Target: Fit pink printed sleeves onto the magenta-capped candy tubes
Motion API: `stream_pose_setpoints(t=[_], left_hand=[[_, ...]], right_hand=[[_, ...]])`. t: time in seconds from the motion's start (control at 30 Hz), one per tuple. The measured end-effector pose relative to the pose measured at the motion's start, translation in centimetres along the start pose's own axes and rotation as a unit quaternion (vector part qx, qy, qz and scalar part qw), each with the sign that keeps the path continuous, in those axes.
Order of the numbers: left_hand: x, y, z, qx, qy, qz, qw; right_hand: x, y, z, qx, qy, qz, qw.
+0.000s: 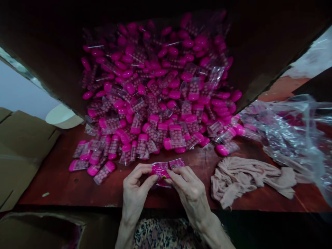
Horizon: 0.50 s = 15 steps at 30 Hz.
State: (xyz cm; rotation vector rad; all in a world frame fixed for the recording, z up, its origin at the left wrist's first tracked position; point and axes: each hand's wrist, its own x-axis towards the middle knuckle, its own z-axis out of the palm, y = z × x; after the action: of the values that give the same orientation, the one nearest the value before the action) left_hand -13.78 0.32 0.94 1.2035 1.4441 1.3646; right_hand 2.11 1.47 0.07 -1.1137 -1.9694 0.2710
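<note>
**Packing workroom, hand-sorting bench**

Small-scale packing space, home or workshop cannot be told. Evidence: a reddish wooden table [52, 169] bearing a large loose heap of pink-capped tubes [153, 100] in clear plastic sleeves; open cardboard cartons [23, 152] at left and overhanging the far edge; a crumpled clear plastic sack [290, 128] at right.

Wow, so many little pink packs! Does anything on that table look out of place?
The crumpled beige stocking-like fabric stands out on the wooden table: it lies right of the heap of pink-capped tubes in clear sleeves and looks unlike them.
</note>
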Motion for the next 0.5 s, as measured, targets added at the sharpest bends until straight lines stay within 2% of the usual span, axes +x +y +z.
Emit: stream_pose_setpoints(t=[0.1, 0.27, 0.33, 0.5], left_hand=[[0.0, -0.2, 0.1, -0.024, 0.008, -0.016, 1.0], [-0.6, -0.3, 1.0, -0.178, 0.038, -0.078, 0.98], [-0.8, -0.1, 1.4, -0.205, 0.038, -0.092, 0.974], [-1.0, 0.3, 1.7, -0.215, 0.011, -0.051, 0.975]], right_hand=[[0.0, 0.1, -0.1, 0.009, -0.002, -0.001, 1.0], [0.0, -0.1, 0.0, 0.035, 0.019, -0.003, 0.999], [0.1, -0.1, -0.1, 0.053, 0.023, 0.003, 0.998], [0.2, 0.0, -0.6, 0.1, -0.005, 0.043, 0.994]])
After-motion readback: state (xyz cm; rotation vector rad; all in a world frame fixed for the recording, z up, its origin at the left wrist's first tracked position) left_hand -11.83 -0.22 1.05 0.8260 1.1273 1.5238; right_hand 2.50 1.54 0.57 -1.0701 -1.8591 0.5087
